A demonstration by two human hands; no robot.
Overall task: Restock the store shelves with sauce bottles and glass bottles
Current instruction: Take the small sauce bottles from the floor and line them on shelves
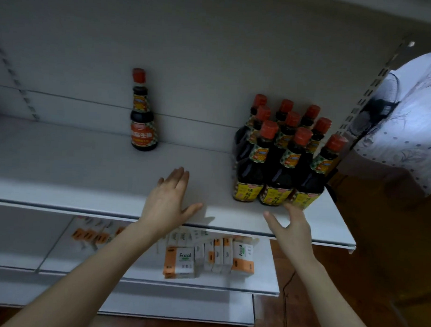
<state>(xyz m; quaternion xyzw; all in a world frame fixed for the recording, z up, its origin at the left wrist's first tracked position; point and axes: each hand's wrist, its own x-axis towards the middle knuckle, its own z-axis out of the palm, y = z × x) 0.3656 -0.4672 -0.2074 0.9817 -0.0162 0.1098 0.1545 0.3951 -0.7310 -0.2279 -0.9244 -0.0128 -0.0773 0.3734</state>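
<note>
While the left hand (pixel 166 203) hovers flat and empty over the shelf (pixel 75 163), I note the right hand (pixel 290 224), fingers spread and holding nothing, just before the sauce bottles (pixel 281 178).

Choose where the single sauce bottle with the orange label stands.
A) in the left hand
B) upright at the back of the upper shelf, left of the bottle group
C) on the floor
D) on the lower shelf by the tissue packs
B: the single sauce bottle stands upright on the upper shelf, well left of the bottle group.
</note>
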